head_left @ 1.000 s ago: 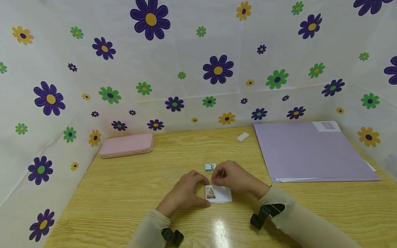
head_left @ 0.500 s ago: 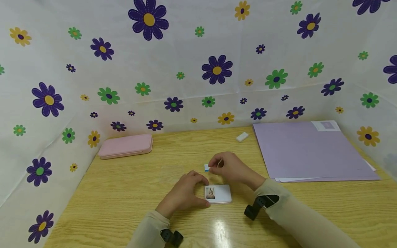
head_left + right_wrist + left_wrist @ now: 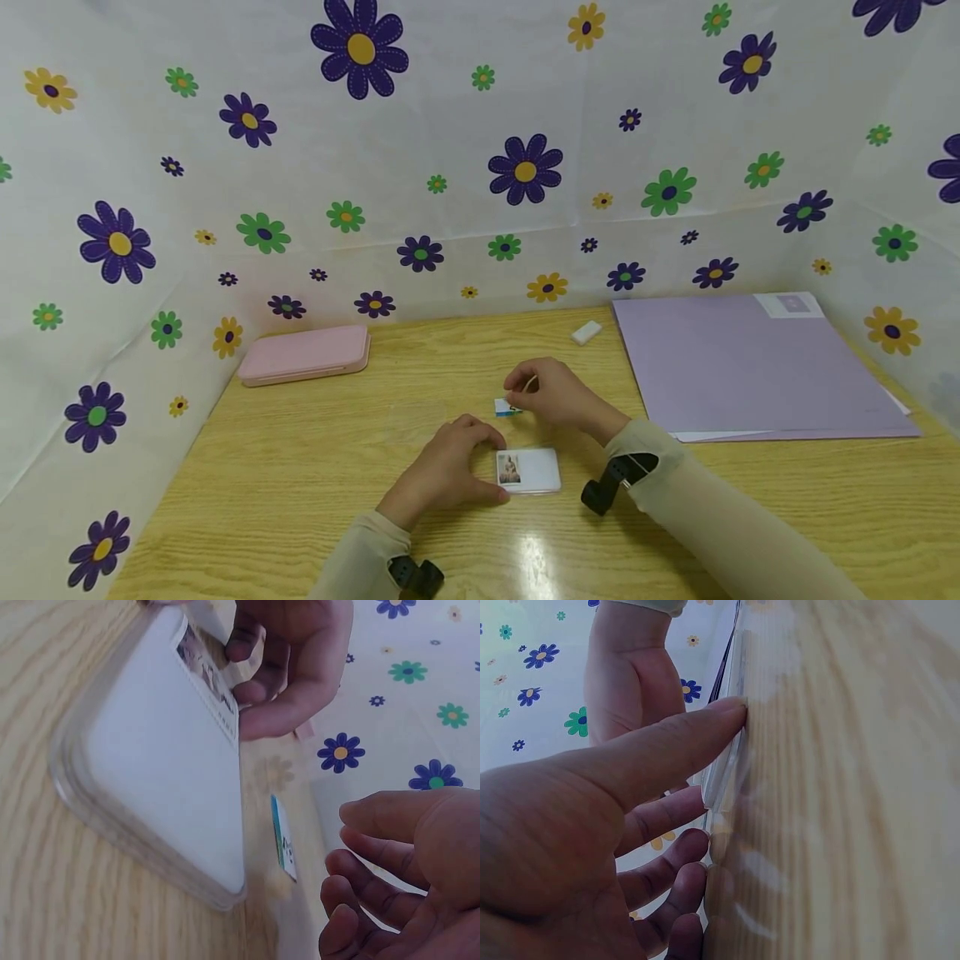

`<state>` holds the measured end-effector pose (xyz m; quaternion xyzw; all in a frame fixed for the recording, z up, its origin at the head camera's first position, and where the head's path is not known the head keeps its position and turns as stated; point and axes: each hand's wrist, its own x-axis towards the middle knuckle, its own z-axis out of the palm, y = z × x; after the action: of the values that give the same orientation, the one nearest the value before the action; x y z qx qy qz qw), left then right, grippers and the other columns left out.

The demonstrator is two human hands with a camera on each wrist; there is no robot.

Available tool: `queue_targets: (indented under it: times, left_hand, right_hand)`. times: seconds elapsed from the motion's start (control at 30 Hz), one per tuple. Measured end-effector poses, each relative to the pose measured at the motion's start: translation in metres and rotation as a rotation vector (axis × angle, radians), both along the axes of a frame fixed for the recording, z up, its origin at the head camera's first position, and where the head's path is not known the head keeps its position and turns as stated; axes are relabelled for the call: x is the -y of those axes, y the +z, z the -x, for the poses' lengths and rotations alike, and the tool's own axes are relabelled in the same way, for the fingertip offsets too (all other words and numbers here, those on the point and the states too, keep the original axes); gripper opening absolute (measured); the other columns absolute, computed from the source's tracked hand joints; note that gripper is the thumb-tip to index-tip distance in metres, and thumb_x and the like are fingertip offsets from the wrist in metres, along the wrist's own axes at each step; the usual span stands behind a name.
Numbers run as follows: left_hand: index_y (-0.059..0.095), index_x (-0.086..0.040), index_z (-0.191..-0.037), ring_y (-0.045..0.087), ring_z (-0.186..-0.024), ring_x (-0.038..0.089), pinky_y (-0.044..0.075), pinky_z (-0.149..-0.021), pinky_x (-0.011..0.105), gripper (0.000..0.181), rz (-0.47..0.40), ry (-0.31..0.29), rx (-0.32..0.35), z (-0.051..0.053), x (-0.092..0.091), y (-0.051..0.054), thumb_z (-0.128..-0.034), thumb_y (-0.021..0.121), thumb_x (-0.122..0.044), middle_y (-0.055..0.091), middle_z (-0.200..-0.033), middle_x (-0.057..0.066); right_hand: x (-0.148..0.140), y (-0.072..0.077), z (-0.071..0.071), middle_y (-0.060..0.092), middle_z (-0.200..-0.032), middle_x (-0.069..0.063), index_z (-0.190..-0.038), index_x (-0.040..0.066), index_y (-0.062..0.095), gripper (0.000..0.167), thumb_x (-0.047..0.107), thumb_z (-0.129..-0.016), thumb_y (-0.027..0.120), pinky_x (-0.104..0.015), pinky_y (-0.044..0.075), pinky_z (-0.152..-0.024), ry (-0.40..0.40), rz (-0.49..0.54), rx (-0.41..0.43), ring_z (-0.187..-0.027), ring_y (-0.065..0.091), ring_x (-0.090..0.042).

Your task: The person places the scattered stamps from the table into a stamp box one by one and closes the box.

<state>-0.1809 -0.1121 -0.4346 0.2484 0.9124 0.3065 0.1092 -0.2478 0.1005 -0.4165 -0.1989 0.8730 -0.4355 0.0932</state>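
A stack of white cards [image 3: 538, 470], rounded at the corners, lies flat with a stamp-like picture [image 3: 509, 468] at its left end. My left hand [image 3: 444, 467] grips that end, thumb on the near edge and fingertips on the far edge; the left wrist view shows the thumb against the stack's side [image 3: 724, 769]. Just beyond the stack lies a small blue-and-white stamp [image 3: 502, 407]. Over its right part is my right hand [image 3: 558, 397], fingers loosely bent. In the right wrist view this hand [image 3: 409, 874] holds nothing and is apart from the small stamp [image 3: 285, 840].
A pink case [image 3: 306, 354] lies at the back left. At the back stands a small white block [image 3: 586, 332]. A large purple folder [image 3: 757, 367] with papers under it covers the right side. A faint transparent sheet [image 3: 412, 419] lies beyond my left hand.
My right hand has moved from the stack's far edge away from me to the small stamp. My left hand has kept its grip on the stack.
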Motion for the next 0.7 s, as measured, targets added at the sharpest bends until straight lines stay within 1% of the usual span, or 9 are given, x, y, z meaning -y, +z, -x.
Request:
queue_targets:
  times: [0.17,0.33,0.5,0.7]
  left_hand:
    - [0.066,-0.022,-0.111,0.05,-0.109,0.025,0.042,-0.094,0.046,0.052,0.003,-0.001,0.003,0.001,0.0,-0.001,-0.0689,0.091,-0.039,0.055,-0.118,0.0]
    - [0.066,-0.022,-0.111,0.05,-0.11,0.026,0.042,-0.094,0.046,0.052,0.003,-0.005,-0.008,0.001,0.0,-0.001,-0.0687,0.091,-0.039,0.055,-0.119,0.0]
    - [0.066,-0.021,-0.111,0.05,-0.11,0.026,0.042,-0.094,0.047,0.052,0.0,-0.004,-0.01,0.0,0.0,0.0,-0.069,0.091,-0.038,0.055,-0.119,0.001]
    - [0.066,-0.021,-0.11,0.05,-0.11,0.026,0.042,-0.095,0.047,0.05,-0.005,0.004,0.006,0.0,0.0,0.001,-0.0694,0.091,-0.037,0.055,-0.119,0.0]
  right_hand:
    - [-0.001,-0.005,0.005,0.065,-0.09,0.0,-0.101,0.004,0.071,0.01,0.01,-0.093,0.069,-0.032,0.049,-0.071,-0.012,-0.009,0.009,-0.085,0.059,-0.018]
    - [-0.002,-0.01,0.01,0.065,-0.09,-0.001,-0.101,0.005,0.071,0.01,0.009,-0.093,0.069,-0.031,0.049,-0.07,-0.019,-0.015,0.024,-0.085,0.059,-0.017]
    - [-0.001,-0.013,0.012,0.065,-0.092,0.0,-0.104,0.004,0.071,0.012,0.008,-0.092,0.069,-0.031,0.049,-0.072,-0.018,-0.024,0.025,-0.086,0.059,-0.017]
    - [0.001,-0.014,0.014,0.065,-0.093,0.0,-0.105,0.005,0.071,0.014,0.008,-0.091,0.07,-0.031,0.049,-0.076,-0.023,-0.051,0.023,-0.086,0.058,-0.016]
